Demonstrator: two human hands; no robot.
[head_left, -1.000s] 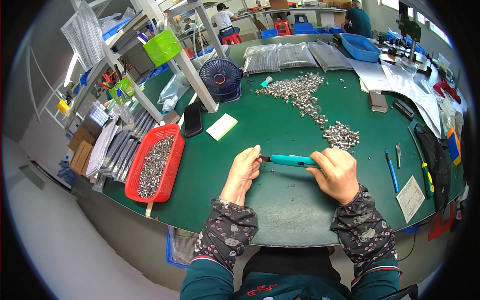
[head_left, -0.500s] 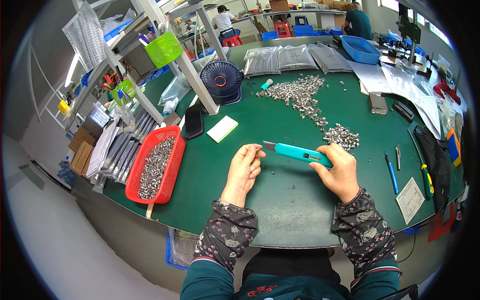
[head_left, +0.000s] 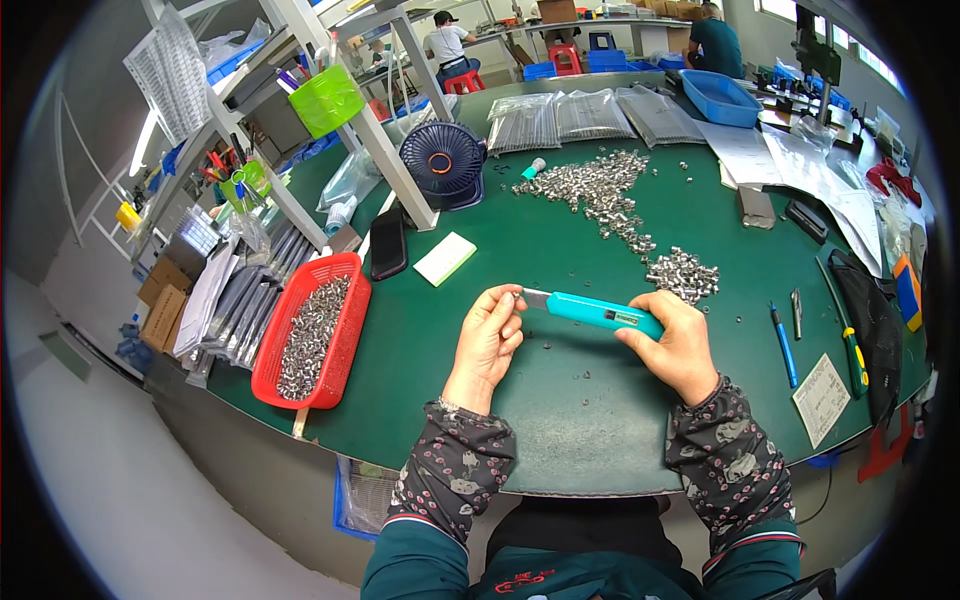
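Note:
A teal utility knife (head_left: 590,310) is gripped in my right hand (head_left: 678,343), its blade pointing left. My left hand (head_left: 487,333) pinches a small metal ring at the fingertips, mostly covered by the fingers. The blade's tip reaches the pinched fingertips and appears to touch the ring. Beyond my hands lies a small heap of silvery metal rings (head_left: 682,275), with a larger spread of the same parts (head_left: 595,190) farther back. To the left, a red plastic basket (head_left: 357,318) holds many more of these rings.
A dark fan (head_left: 441,165), a phone (head_left: 388,243) and a notepad (head_left: 445,258) stand left of centre. Bagged parts (head_left: 590,116) and a blue tray (head_left: 722,98) line the back. On the right lie a blue pen (head_left: 783,345), a paper slip (head_left: 820,400) and a yellow-green-handled tool (head_left: 855,362).
The knife has shifted slightly left, bringing its blade from just short of my left fingertips right up to them. My left hand has hardly moved.

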